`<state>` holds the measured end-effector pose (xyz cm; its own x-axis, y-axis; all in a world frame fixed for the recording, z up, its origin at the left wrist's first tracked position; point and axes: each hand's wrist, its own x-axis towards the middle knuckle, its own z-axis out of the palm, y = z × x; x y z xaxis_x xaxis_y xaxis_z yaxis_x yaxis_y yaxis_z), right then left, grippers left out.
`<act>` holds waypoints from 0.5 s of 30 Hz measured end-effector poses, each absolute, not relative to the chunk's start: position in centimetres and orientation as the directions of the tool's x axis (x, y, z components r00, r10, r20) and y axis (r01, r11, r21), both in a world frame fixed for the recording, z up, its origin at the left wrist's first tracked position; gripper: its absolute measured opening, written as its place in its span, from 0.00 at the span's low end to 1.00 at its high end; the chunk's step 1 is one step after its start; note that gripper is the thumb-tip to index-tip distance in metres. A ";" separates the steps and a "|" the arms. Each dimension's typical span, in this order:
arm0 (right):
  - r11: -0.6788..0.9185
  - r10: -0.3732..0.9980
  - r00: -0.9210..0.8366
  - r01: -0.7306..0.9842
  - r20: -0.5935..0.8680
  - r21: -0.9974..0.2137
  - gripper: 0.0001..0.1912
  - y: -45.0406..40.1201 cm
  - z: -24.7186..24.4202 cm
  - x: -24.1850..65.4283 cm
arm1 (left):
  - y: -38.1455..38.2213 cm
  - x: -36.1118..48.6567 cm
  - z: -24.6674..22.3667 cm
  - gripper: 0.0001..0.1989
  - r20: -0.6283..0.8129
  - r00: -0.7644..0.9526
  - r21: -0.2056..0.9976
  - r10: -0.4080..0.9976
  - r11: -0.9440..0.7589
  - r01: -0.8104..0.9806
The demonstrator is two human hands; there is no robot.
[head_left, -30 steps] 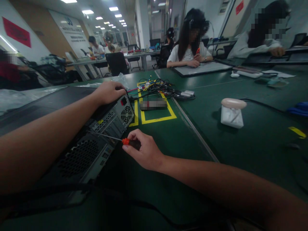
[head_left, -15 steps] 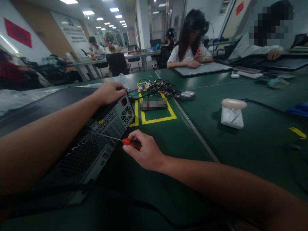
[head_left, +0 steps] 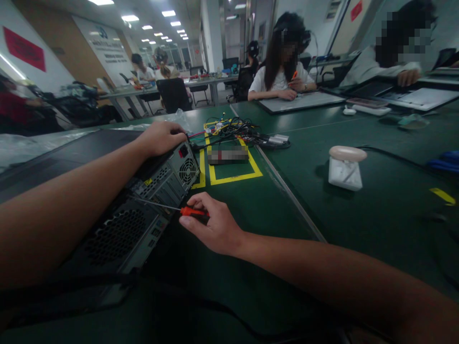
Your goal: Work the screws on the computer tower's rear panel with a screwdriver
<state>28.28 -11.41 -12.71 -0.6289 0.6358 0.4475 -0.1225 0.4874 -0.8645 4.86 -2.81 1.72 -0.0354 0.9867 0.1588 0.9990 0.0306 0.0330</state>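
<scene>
A black computer case (head_left: 118, 138) lies at the left, its metal rear panel (head_left: 161, 186) with fan grille and ports facing right. Over the case's upper rear corner, my left hand (head_left: 163, 137) presses down with bent fingers gripping the edge; some fingertips are out of sight. My right hand (head_left: 215, 222) is closed around the orange-and-black handle of a screwdriver (head_left: 184, 211). The long thin shaft points left across the rear panel, and its tip meets the panel near the vent mesh. Whether the tip sits in a screw is too small to tell.
Beyond the case lie tangled cables (head_left: 236, 129) and a blurred-out object (head_left: 227, 155) inside yellow tape (head_left: 236, 179). A white earbud case (head_left: 344, 172) stands at the right. Across the green table (head_left: 287, 215), two people work on flat panels (head_left: 301, 102). Clear plastic wrap lies behind the case.
My right hand and the screwdriver have shifted very slightly left, along with a small shift of the whole view. My left hand keeps its place on the case.
</scene>
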 end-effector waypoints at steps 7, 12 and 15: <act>0.516 0.629 -0.632 -0.098 0.454 -0.851 0.09 -11.3 -12.9 28.2 | -2.5 4.4 1.4 0.29 0.169 -0.038 0.048 0.985 0.030 0.998; 0.510 0.628 -0.628 -0.115 0.461 -0.852 0.09 -11.3 -12.9 28.1 | -1.8 3.8 0.9 0.27 0.210 -0.071 0.070 0.975 0.058 0.996; 0.507 0.630 -0.630 -0.109 0.454 -0.855 0.09 -11.4 -12.9 28.2 | -1.7 3.7 0.7 0.27 0.228 -0.067 0.065 0.971 0.054 0.996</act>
<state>28.21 -11.37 -12.90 -0.6301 0.6299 0.4541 -0.1093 0.5071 -0.8549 3.66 -1.66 0.74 -0.0673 0.9713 0.2283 0.9965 0.0538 0.0647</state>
